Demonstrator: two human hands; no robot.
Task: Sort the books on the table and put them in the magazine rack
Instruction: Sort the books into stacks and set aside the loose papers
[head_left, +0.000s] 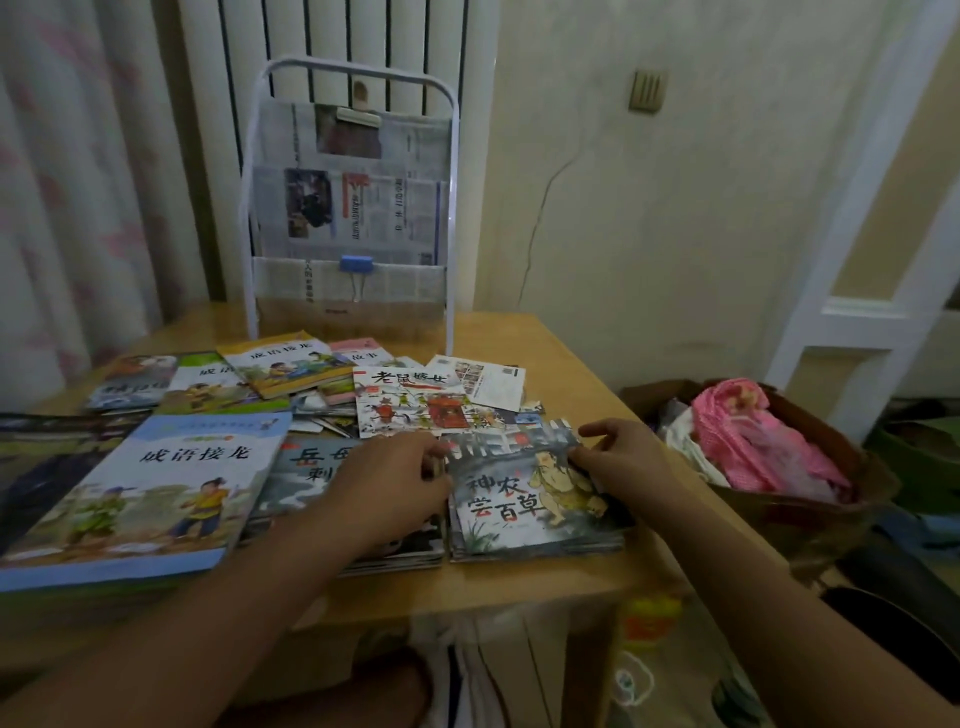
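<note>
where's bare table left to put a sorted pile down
Bare wood shows along the table's near edge in front of the grey book stack, and at the far right corner beside the magazine rack. The left and middle are crowded with overlapping books, including the big blue book.

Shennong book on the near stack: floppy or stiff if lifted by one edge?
Probably floppy: the Shennong book looks thin and soft-covered. Likely light. Its cover looks glossy, so it may slide off the stack below when both hands pull.

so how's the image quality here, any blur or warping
Head view: dim, warm indoor light; wide-angle bending curves the door frame and magazine rack; the near forearms are soft, yet the title on the book under both hands stays readable.
</note>
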